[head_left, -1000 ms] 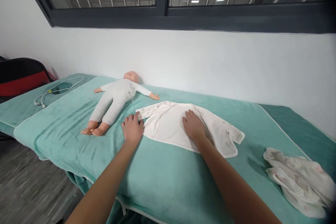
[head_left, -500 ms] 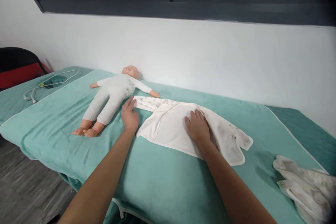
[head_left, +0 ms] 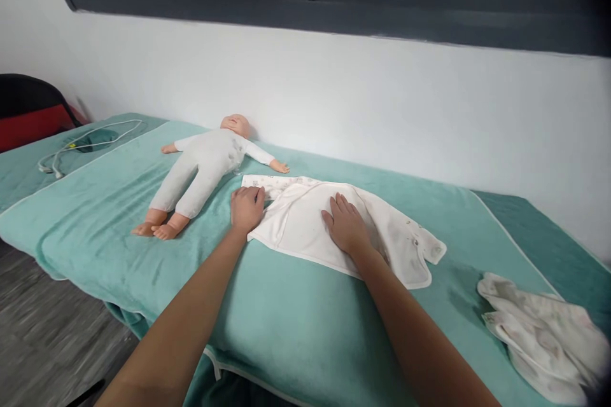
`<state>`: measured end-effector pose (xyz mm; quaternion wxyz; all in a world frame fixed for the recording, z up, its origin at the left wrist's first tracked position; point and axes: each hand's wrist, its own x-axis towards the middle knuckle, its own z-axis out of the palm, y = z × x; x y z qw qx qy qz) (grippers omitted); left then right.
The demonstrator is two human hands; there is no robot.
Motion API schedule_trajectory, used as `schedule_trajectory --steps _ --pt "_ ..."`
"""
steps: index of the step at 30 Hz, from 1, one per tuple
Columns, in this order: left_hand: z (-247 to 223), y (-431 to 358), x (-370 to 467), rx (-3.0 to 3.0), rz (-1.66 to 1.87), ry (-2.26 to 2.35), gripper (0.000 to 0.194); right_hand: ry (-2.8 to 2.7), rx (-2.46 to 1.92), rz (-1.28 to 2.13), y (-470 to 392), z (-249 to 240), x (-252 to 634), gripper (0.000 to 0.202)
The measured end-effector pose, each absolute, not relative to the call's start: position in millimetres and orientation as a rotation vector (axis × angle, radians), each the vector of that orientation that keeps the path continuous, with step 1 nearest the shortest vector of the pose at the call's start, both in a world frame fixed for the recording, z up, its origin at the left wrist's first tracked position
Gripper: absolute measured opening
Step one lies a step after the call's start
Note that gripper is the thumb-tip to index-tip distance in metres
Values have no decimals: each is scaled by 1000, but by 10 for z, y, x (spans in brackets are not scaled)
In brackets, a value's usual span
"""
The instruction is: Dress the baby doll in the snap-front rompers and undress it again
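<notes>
A small white garment (head_left: pixel 305 222) with printed sleeves lies spread on the green cover (head_left: pixel 286 305). My right hand (head_left: pixel 347 224) rests flat on its middle, fingers stretched out. At the garment's left edge, beside the left sleeve, is my left hand (head_left: pixel 247 208); its fingers are bent over the cloth, and whether they pinch it is hidden. A baby doll (head_left: pixel 210 156) in a white suit lies on its back to the left, its arms spread and one hand just above the left sleeve.
A crumpled white cloth (head_left: pixel 544 337) lies at the right front. White cables (head_left: pixel 60 156) and a dark green item (head_left: pixel 98 140) are at the far left, near a black and red chair (head_left: pixel 33 116). Behind the bed stand a white wall (head_left: pixel 382 108) and a barred window.
My left hand has moved right, from beside the left sleeve's end onto the garment's left edge. My right hand stays flat on the garment. The view has shifted slightly.
</notes>
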<state>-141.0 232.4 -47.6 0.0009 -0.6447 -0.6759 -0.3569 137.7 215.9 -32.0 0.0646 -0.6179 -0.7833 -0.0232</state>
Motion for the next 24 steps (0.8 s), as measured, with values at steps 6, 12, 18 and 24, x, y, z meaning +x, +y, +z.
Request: schedule_trajectory --steps 6,12,18,24 --pt "-494 2338 -1423 -1973 -1201 -2149 38 -2383 -1812 -89 1982 -296 1155 67" --pt "-485 2330 -1441 -1920 -1421 -2175 36 -2459 -1688 -25 1746 -306 878 66" --pt "-458 2278 -1473 -1759 -1788 -2245 38 -2504 -1561 40 1579 -287 746 65" --pt "-430 2225 -1475 -1764 -2006 -2255 37 -2546 -1352 167 1287 -222 529 64"
